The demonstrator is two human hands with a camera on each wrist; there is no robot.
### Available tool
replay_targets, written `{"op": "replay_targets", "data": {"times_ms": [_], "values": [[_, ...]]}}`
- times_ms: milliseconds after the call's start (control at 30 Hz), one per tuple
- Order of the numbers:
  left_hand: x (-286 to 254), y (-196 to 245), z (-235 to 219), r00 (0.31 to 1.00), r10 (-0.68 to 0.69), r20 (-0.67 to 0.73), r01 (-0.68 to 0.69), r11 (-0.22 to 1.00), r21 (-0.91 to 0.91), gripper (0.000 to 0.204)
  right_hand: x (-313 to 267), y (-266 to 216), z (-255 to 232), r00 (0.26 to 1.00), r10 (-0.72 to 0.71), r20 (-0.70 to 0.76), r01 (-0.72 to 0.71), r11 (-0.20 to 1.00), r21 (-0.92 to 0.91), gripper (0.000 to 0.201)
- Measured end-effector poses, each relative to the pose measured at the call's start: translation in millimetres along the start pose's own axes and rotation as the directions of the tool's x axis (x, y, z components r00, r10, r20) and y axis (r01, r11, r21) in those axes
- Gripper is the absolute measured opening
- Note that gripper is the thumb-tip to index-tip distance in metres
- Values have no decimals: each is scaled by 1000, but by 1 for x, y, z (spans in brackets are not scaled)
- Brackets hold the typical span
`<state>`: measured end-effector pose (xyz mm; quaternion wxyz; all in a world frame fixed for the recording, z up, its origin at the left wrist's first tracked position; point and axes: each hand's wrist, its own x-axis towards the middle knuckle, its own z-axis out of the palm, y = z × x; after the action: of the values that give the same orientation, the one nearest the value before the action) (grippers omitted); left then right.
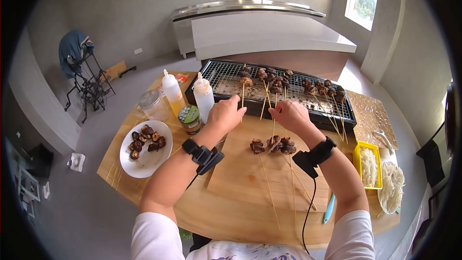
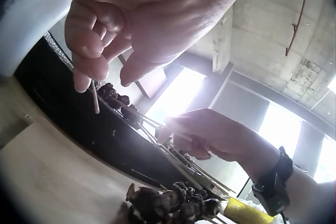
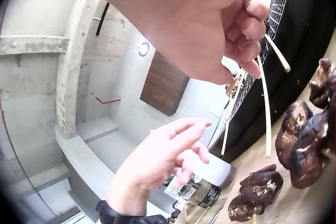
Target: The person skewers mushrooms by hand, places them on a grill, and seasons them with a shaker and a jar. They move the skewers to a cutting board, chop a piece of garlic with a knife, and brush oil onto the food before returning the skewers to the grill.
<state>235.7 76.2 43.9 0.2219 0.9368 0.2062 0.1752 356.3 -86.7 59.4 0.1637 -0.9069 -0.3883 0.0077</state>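
My left hand pinches the lower stick of a mushroom skewer on the grill's left part; the stick's end pokes out below the fingertips in the left wrist view. To its right, my right hand has its fingers curled at the stick of another mushroom skewer. Both skewers' dark brown caps lie over the wire rack of the black grill. Nearer me, several mushroom skewers lie on a wooden board, sticks toward me.
Two squeeze bottles, a glass jar and a green-labelled jar stand left. A white plate holds loose mushrooms. To the right are more grilled skewers, a yellow basket, white strips and a blue-handled utensil.
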Motion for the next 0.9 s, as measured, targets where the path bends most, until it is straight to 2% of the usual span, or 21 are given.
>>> {"op": "replay_targets", "data": {"times_ms": [33, 67, 133, 200, 233, 300, 367, 400, 467, 500, 533, 567, 600, 667, 767, 833, 900], "values": [[-10, 3, -9, 987, 141, -74, -135, 988, 77, 33, 1, -1, 6, 998, -17, -57, 16, 1000, -15, 32], [-24, 6, -18, 995, 86, -44, -84, 996, 35, 29, 2, -1, 7, 998, -41, -49, 41, 999, -11, 32], [-56, 6, -38, 989, 138, -51, -140, 989, -39, 27, 1, -5, 6, 997, -75, -36, 78, 992, 95, 32], [-94, 3, -63, 993, 108, 44, -97, 976, -194, 25, 0, -7, 5, 985, -161, -70, 170, 971, 167, 30], [-114, -6, -70, 993, 107, 54, -94, 975, -201, 25, -2, -10, 2, 979, -181, -90, 193, 968, 158, 29], [-152, -27, -81, 1000, 15, 4, -14, 991, -136, 23, -15, -23, -4, 971, -213, -110, 229, 962, 151, 28], [-182, -62, -85, 989, -82, -120, 72, 993, -89, 20, -37, -32, -14, 957, -273, -94, 289, 919, 269, 24], [-195, -82, -88, 973, -125, -193, 109, 990, -89, 18, -53, -38, -20, 956, -292, 10, 254, 847, 468, 21], [-217, -107, -103, 918, -316, -240, 317, 948, -37, 16, -89, -54, -27, 900, -401, 172, 133, 628, 767, 12], [-226, -113, -107, 920, -317, -230, 317, 948, -36, 16, -104, -49, -17, 881, -416, 226, 103, 634, 767, 9], [-234, -118, -110, 895, -363, -261, 369, 929, -28, 14, -117, -56, -23, 824, -527, 208, 286, 704, 650, 7], [-239, -121, -111, 862, -410, -298, 423, 906, -23, 12, -131, -61, -21, 813, -534, 232, 309, 733, 606, 5], [-243, -122, -110, 858, -422, -292, 435, 900, -23, 12, -140, -64, -16, 785, -591, 188, 424, 733, 533, 4], [-249, -124, -101, 928, -181, -326, 243, 957, 159, 8, -151, -66, -11, 743, -617, 260, 420, 731, 538, 3], [-260, -114, -82, 932, -189, -309, 266, 937, 228, 12, -160, -69, -7, 714, -617, 330, 352, 724, 593, 5], [-267, -104, -75, 923, -208, -323, 321, 880, 351, 18, -164, -76, -9, 694, -631, 346, 353, 717, 601, 6], [-273, -105, -71, 918, -213, -335, 342, 852, 395, 16, -166, -80, -7, 678, -641, 359, 352, 713, 607, 7]]}}
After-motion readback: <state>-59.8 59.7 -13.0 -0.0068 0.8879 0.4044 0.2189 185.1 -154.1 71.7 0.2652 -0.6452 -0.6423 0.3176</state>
